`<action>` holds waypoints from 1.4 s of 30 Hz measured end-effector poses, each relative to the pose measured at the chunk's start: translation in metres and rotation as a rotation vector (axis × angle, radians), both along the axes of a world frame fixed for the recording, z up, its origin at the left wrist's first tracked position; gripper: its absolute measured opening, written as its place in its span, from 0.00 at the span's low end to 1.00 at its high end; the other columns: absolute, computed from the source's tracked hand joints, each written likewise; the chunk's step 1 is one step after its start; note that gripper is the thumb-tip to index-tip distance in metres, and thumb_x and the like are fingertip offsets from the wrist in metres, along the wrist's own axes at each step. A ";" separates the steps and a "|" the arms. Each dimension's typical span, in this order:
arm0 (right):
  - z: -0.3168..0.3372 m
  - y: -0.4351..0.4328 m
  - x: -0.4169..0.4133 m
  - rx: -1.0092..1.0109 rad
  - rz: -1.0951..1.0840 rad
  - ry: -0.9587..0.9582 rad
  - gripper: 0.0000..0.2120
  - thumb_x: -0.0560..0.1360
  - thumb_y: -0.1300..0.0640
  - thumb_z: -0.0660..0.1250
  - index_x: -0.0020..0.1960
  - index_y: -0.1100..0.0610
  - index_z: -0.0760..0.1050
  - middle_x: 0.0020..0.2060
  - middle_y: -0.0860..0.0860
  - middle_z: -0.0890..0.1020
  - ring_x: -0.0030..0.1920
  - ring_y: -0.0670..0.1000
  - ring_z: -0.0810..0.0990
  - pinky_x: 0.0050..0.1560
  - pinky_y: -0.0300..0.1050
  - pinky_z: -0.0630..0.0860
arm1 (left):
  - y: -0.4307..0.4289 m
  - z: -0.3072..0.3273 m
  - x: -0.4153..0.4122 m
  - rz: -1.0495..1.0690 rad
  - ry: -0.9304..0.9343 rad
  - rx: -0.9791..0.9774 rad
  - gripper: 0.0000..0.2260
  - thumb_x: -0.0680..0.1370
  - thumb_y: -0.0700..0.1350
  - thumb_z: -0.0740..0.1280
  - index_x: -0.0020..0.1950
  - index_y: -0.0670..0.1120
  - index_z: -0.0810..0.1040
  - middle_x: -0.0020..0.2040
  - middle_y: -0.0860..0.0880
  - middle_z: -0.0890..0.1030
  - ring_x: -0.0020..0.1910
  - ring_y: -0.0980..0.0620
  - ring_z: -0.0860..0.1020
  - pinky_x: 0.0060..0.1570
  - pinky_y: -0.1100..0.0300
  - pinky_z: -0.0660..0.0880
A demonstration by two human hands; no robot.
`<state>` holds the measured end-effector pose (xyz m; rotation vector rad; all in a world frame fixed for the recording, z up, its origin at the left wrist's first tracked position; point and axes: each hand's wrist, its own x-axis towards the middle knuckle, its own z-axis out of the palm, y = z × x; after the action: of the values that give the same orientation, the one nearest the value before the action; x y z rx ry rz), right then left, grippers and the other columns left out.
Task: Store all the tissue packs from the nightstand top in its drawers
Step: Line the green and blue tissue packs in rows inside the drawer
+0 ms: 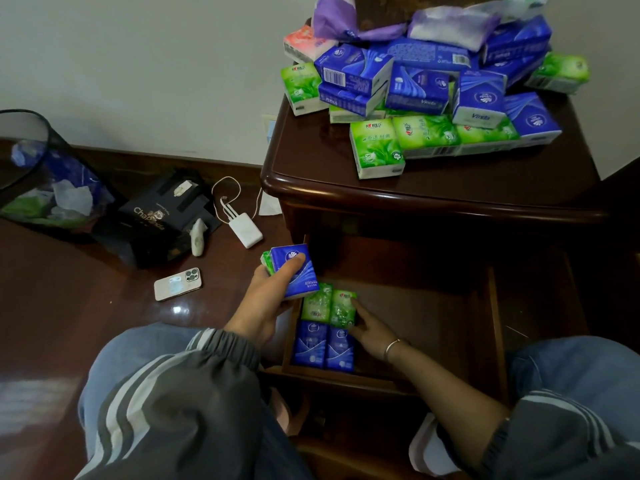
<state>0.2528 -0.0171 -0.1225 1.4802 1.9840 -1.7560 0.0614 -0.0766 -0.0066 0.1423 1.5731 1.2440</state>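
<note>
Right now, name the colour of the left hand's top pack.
Top pack: blue with white; head view.

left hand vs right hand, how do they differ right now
The left hand grips a blue pack stacked on green ones at the drawer's left edge. The right hand holds nothing, straight fingers touching a green pack inside. Only the right wrist wears a bangle. Both sleeves are grey, striped.
</note>
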 end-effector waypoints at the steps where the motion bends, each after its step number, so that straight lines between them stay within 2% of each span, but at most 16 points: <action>1: 0.004 0.001 -0.002 0.010 -0.036 0.006 0.28 0.78 0.60 0.62 0.75 0.53 0.58 0.69 0.51 0.70 0.64 0.48 0.72 0.58 0.34 0.67 | 0.001 0.000 0.001 -0.008 -0.004 0.000 0.23 0.74 0.52 0.71 0.65 0.43 0.72 0.54 0.43 0.83 0.47 0.49 0.81 0.43 0.57 0.76; 4: 0.025 0.005 -0.009 0.094 -0.292 0.055 0.18 0.77 0.60 0.63 0.66 0.58 0.70 0.63 0.55 0.76 0.62 0.53 0.75 0.61 0.42 0.71 | 0.003 0.001 0.007 -0.060 -0.008 0.002 0.24 0.74 0.51 0.71 0.65 0.41 0.71 0.55 0.40 0.82 0.52 0.44 0.81 0.53 0.49 0.78; 6: 0.054 0.006 -0.015 0.030 -0.407 0.164 0.10 0.77 0.56 0.65 0.58 0.52 0.75 0.58 0.54 0.80 0.52 0.49 0.79 0.49 0.37 0.75 | 0.004 0.002 0.013 -0.118 -0.005 0.006 0.26 0.74 0.52 0.71 0.66 0.39 0.70 0.56 0.38 0.81 0.51 0.42 0.81 0.51 0.49 0.79; 8: 0.086 0.006 -0.019 -0.093 -0.365 0.283 0.03 0.76 0.49 0.65 0.50 0.45 0.75 0.53 0.49 0.81 0.47 0.43 0.80 0.40 0.35 0.75 | 0.004 0.000 0.019 -0.167 0.013 0.006 0.27 0.75 0.53 0.70 0.66 0.37 0.69 0.56 0.37 0.81 0.50 0.43 0.82 0.44 0.53 0.79; 10: 0.111 0.005 -0.019 -0.130 -0.255 0.292 0.07 0.74 0.46 0.66 0.51 0.43 0.74 0.50 0.45 0.80 0.48 0.43 0.80 0.40 0.37 0.75 | 0.005 0.000 0.025 -0.180 0.020 -0.002 0.28 0.75 0.55 0.69 0.66 0.37 0.67 0.57 0.37 0.80 0.50 0.43 0.82 0.41 0.55 0.79; 12: 0.123 0.001 -0.016 -0.100 -0.193 0.244 0.16 0.73 0.48 0.69 0.59 0.48 0.72 0.52 0.48 0.79 0.51 0.47 0.79 0.46 0.41 0.77 | 0.006 0.001 0.030 -0.227 0.036 -0.035 0.31 0.73 0.59 0.68 0.67 0.40 0.66 0.57 0.41 0.80 0.51 0.45 0.82 0.42 0.54 0.80; 14: 0.127 -0.004 -0.012 -0.089 -0.235 0.220 0.19 0.72 0.52 0.70 0.61 0.53 0.72 0.52 0.52 0.79 0.51 0.49 0.79 0.46 0.42 0.77 | 0.008 0.002 0.037 -0.313 0.019 -0.056 0.35 0.72 0.65 0.65 0.67 0.41 0.64 0.59 0.42 0.79 0.53 0.45 0.81 0.52 0.50 0.79; 16: 0.129 -0.006 -0.005 -0.101 -0.313 0.219 0.18 0.72 0.56 0.71 0.59 0.56 0.72 0.49 0.51 0.79 0.45 0.46 0.79 0.38 0.36 0.75 | 0.011 0.003 0.044 -0.385 -0.060 -0.012 0.37 0.72 0.68 0.59 0.67 0.38 0.67 0.59 0.39 0.80 0.57 0.41 0.80 0.61 0.45 0.74; 18: 0.129 -0.004 0.004 -0.147 -0.378 0.238 0.18 0.71 0.58 0.72 0.58 0.57 0.72 0.47 0.50 0.79 0.42 0.45 0.79 0.34 0.34 0.74 | 0.012 0.003 0.050 -0.422 -0.168 0.033 0.36 0.75 0.67 0.52 0.67 0.39 0.70 0.59 0.38 0.80 0.60 0.41 0.78 0.64 0.44 0.71; 21: 0.129 -0.003 0.014 -0.190 -0.437 0.282 0.14 0.71 0.61 0.72 0.53 0.55 0.72 0.43 0.47 0.79 0.39 0.43 0.78 0.30 0.33 0.74 | 0.012 0.002 0.052 -0.455 -0.291 0.081 0.30 0.79 0.63 0.48 0.68 0.43 0.71 0.61 0.39 0.79 0.62 0.43 0.77 0.62 0.48 0.73; 26: 0.126 -0.005 0.018 -0.149 -0.475 0.304 0.12 0.71 0.60 0.72 0.50 0.50 0.73 0.43 0.44 0.80 0.39 0.42 0.78 0.32 0.35 0.70 | 0.013 0.001 0.050 -0.428 -0.317 0.107 0.21 0.83 0.53 0.50 0.69 0.42 0.69 0.61 0.40 0.80 0.60 0.44 0.78 0.60 0.50 0.74; 29: 0.124 -0.002 0.018 -0.184 -0.478 0.325 0.13 0.70 0.60 0.72 0.53 0.53 0.73 0.43 0.46 0.81 0.36 0.42 0.78 0.30 0.34 0.71 | 0.012 -0.002 0.047 -0.430 -0.273 0.099 0.20 0.83 0.52 0.53 0.68 0.42 0.69 0.58 0.40 0.81 0.58 0.44 0.80 0.57 0.51 0.76; 35: 0.124 0.011 0.030 -0.387 -0.429 0.278 0.12 0.71 0.65 0.70 0.54 0.60 0.74 0.43 0.50 0.81 0.41 0.45 0.80 0.33 0.33 0.78 | 0.015 -0.010 0.046 -0.441 -0.090 0.074 0.20 0.81 0.56 0.58 0.63 0.42 0.71 0.58 0.39 0.80 0.55 0.43 0.81 0.58 0.47 0.77; 37: 0.122 0.021 0.041 -0.422 -0.426 0.159 0.16 0.71 0.67 0.70 0.58 0.64 0.74 0.44 0.52 0.80 0.42 0.47 0.80 0.32 0.35 0.79 | 0.017 -0.014 0.044 -0.363 0.164 0.001 0.12 0.80 0.54 0.60 0.55 0.46 0.72 0.56 0.40 0.80 0.48 0.47 0.82 0.48 0.55 0.80; 39: 0.116 0.028 0.052 -0.379 -0.417 0.004 0.14 0.71 0.69 0.70 0.56 0.66 0.74 0.45 0.54 0.79 0.43 0.49 0.79 0.28 0.36 0.78 | 0.018 -0.019 0.040 -0.496 0.537 -0.071 0.09 0.80 0.53 0.61 0.49 0.48 0.73 0.51 0.42 0.80 0.45 0.50 0.80 0.41 0.60 0.78; 42: 0.103 0.028 0.059 -0.347 -0.404 -0.141 0.09 0.70 0.70 0.70 0.43 0.60 0.72 0.41 0.53 0.77 0.48 0.53 0.76 0.25 0.38 0.77 | 0.024 -0.031 0.041 -0.736 0.827 -0.134 0.14 0.80 0.54 0.62 0.52 0.43 0.78 0.52 0.40 0.79 0.52 0.43 0.78 0.53 0.50 0.75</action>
<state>0.3116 0.0107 -0.0195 1.9018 1.2926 -1.9450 0.1029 -0.0522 -0.0374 1.1537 1.9983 0.4871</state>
